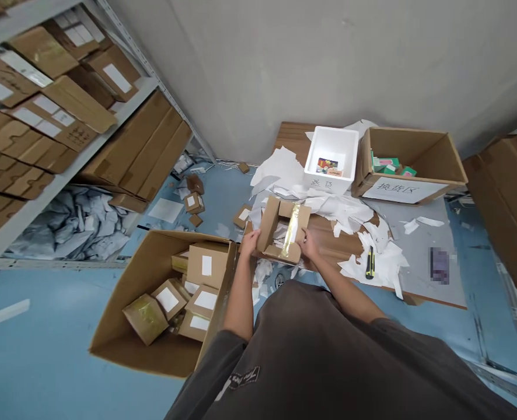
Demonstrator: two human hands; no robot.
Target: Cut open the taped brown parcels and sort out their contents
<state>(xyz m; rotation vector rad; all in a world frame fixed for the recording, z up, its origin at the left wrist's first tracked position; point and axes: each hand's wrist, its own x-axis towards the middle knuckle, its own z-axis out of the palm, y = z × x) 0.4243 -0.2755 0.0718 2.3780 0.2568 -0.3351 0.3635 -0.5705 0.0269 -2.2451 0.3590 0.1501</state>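
With the open-topped carton as dial centre and the wall at 12 o'clock, both hands hold the carton at the near edge of the desk. The left hand grips its 9 o'clock side; the right hand grips its 3 o'clock side, fingers curled at the edge. Glossy yellowish tape runs along the right flap, and pale paper-like material shows inside. The step in hand appears to be handling and inspecting the unsealed carton. The next move calls for a steady two-sided grip, or a firm one-handed hold to free the other hand. The white foam box stands at 1 o'clock, the lettered carton with green-and-pink packs at 2. The yellow-and-black utility knife lies on torn white paper at 4; the large carton of labelled boxes stands at 8.
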